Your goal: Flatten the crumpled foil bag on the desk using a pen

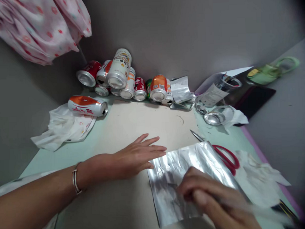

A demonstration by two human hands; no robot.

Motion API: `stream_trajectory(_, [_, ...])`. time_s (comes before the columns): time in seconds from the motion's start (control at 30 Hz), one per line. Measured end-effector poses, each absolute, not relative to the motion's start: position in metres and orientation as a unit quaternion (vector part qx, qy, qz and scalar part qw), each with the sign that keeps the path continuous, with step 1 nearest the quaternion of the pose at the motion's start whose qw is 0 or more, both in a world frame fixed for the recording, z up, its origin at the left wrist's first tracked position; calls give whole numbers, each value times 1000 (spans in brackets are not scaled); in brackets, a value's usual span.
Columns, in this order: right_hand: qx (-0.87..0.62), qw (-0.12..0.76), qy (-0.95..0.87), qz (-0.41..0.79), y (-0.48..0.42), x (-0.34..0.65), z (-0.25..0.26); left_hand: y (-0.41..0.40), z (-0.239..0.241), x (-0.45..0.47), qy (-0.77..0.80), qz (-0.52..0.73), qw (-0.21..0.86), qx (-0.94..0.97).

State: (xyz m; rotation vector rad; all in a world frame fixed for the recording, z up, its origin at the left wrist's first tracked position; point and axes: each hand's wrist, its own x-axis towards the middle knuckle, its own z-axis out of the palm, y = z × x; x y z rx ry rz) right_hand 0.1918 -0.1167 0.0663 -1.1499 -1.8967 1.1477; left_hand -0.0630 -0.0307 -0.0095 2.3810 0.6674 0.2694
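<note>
A shiny silver metal sheet [168,204], creased in places, lies on a beige board [127,118]. My left hand [134,158] is flat with its fingers spread, and its fingertips reach the sheet's upper left corner. Over the middle of the sheet, my right hand [207,196] is closed and blurred by motion. From its back runs a long, pale, stick-like tool [261,209]; its kind is too smeared to make out. Scissors with red handles [229,158] lie at the sheet's right edge, partly under it, blades pointing up and left.
Several drink cans [121,69] are piled against the grey wall, with one can [88,106] lying on crumpled tissue [60,124] at left. At right are a clear pen cup [216,92], cut can bottoms [214,117], a dark tablet-like slab [257,100] and more tissue [259,177].
</note>
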Motion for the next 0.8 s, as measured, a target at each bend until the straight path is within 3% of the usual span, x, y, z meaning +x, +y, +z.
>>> stream_trajectory(0.1, [-518,390,-612,453,-109,182,60,-31,-10,-63,251,108,316,909])
stream_trajectory(0.23, [-522,418,-598,442,-106,173,24,-31,-12,-62,246,115,312,910])
stream_trajectory(0.37, [-513,376,-634,439,-107,175,3,-29,-15,-61,243,128,307,911])
stream_trajectory(0.8, [-507,320,-706,377,-108,172,2,-28,-14,-61,246,110,302,914])
